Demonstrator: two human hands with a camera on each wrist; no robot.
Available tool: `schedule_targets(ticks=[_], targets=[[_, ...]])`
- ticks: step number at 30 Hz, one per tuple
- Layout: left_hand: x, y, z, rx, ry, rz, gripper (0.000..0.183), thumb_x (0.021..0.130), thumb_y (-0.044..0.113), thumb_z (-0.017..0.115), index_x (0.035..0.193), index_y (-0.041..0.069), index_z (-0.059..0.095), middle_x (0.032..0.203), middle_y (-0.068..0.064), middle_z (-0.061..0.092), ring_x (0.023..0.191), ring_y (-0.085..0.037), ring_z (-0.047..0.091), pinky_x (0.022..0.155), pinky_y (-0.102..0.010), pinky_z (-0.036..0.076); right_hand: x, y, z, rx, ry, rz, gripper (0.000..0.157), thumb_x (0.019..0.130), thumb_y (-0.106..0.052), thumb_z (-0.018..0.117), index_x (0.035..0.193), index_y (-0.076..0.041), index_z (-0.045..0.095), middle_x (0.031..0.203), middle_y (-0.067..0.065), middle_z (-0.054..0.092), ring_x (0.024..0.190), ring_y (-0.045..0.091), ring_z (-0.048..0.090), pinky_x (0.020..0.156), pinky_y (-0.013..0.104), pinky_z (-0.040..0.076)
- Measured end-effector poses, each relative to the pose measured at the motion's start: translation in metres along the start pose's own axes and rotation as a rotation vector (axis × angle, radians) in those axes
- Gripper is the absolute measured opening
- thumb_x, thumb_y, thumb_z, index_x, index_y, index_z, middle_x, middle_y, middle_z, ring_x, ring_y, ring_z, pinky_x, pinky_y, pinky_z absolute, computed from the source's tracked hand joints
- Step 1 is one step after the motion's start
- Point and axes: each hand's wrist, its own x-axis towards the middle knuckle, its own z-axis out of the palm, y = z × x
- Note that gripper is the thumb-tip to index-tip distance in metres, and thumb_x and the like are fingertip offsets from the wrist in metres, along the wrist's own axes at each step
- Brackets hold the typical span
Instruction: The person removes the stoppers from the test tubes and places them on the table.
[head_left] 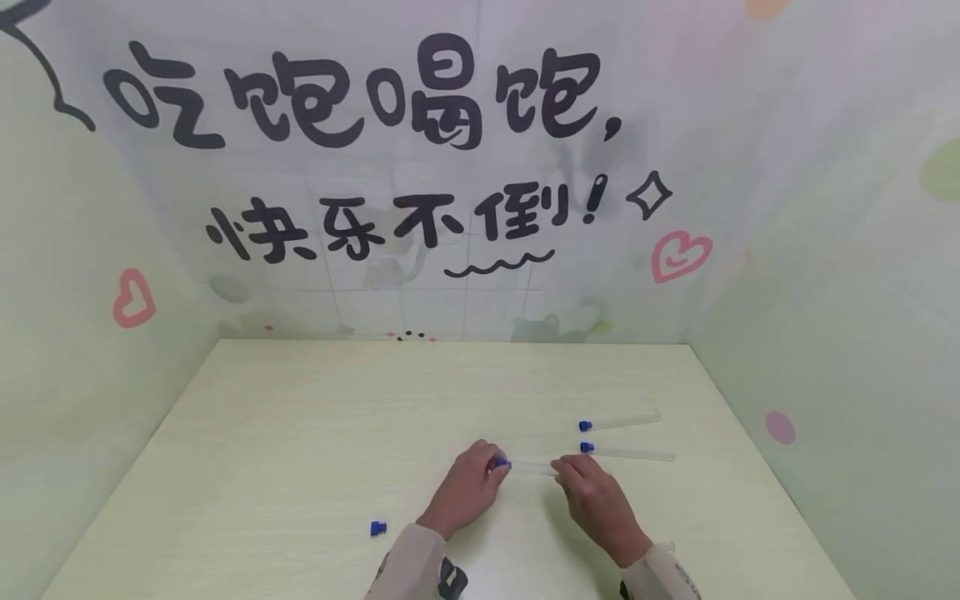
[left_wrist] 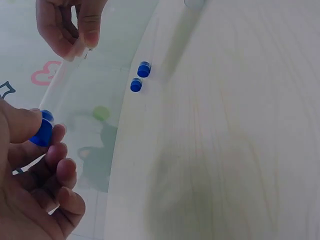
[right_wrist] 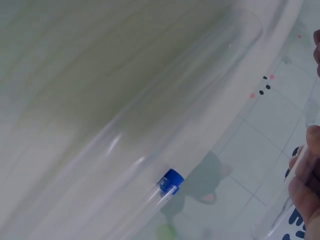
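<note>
My left hand (head_left: 467, 486) pinches a blue cap (left_wrist: 42, 131) between thumb and fingers, at one end of a clear tube (head_left: 532, 468). At the other end, my right hand (head_left: 597, 502) grips the same tube with thumb and fingertips. In the left wrist view the tube (left_wrist: 62, 80) runs between both hands, the cap lined up with its end. The right wrist view has the right hand (right_wrist: 306, 190) at its edge, fingers round the tube (right_wrist: 282, 215). Whether the cap is seated on the tube I cannot tell.
Two clear tubes with blue caps (head_left: 626, 420) (head_left: 633, 453) lie on the table (head_left: 300, 417) beyond my right hand. Another clear tube (right_wrist: 165, 95) lies near it. A loose blue cap (head_left: 378, 528) sits left of my left forearm. Printed fabric walls (head_left: 847, 250) enclose the table.
</note>
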Motion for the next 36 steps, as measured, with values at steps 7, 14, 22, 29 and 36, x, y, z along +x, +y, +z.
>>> schedule_targets(ticks=[7,14,22,29,36], targets=[[-0.003,-0.002,-0.005,0.052,0.104,0.075,0.015,0.087,0.007,0.066,0.102,0.005,0.064,0.085,0.001,0.061,0.073,-0.005,0.052,0.065,-0.019,0.046,0.005,-0.003,-0.001,0.018,-0.066,0.008,0.021,0.077,0.002,0.072,0.097,-0.001,0.069,0.087,0.007,0.067,0.078,0.017,0.065,0.066,0.026,0.055],[-0.006,-0.002,-0.011,0.106,0.143,0.057,0.011,0.084,0.010,0.070,0.093,0.012,0.063,0.088,0.002,0.064,0.076,-0.009,0.056,0.066,-0.020,0.046,0.006,-0.004,-0.001,-0.020,-0.111,0.041,0.040,0.061,0.006,0.083,0.098,-0.003,0.070,0.087,0.005,0.069,0.078,0.015,0.067,0.066,0.024,0.055],[-0.010,-0.019,-0.026,0.199,0.232,0.030,0.014,0.081,0.009,0.073,0.091,0.012,0.065,0.087,0.002,0.062,0.076,-0.010,0.057,0.068,-0.023,0.049,-0.001,0.004,-0.004,-0.036,-0.144,0.127,0.036,0.062,0.006,0.083,0.094,-0.005,0.070,0.087,0.005,0.069,0.078,0.016,0.067,0.064,0.023,0.054],[-0.016,-0.045,-0.057,0.256,0.228,-0.155,0.013,0.079,0.011,0.074,0.091,0.012,0.068,0.090,-0.001,0.069,0.072,-0.010,0.055,0.064,-0.027,0.047,-0.015,0.020,-0.009,-0.071,-0.179,0.240,0.031,0.063,0.007,0.081,0.090,-0.005,0.071,0.089,0.005,0.065,0.083,0.019,0.065,0.068,0.026,0.055],[-0.028,-0.068,-0.081,0.270,0.169,-0.304,0.011,0.079,0.013,0.073,0.089,0.013,0.068,0.093,-0.002,0.068,0.072,-0.011,0.055,0.063,-0.031,0.047,-0.031,0.035,-0.018,-0.072,-0.281,0.360,0.026,0.067,0.007,0.078,0.090,-0.005,0.072,0.086,0.003,0.064,0.079,0.017,0.063,0.068,0.028,0.054]])
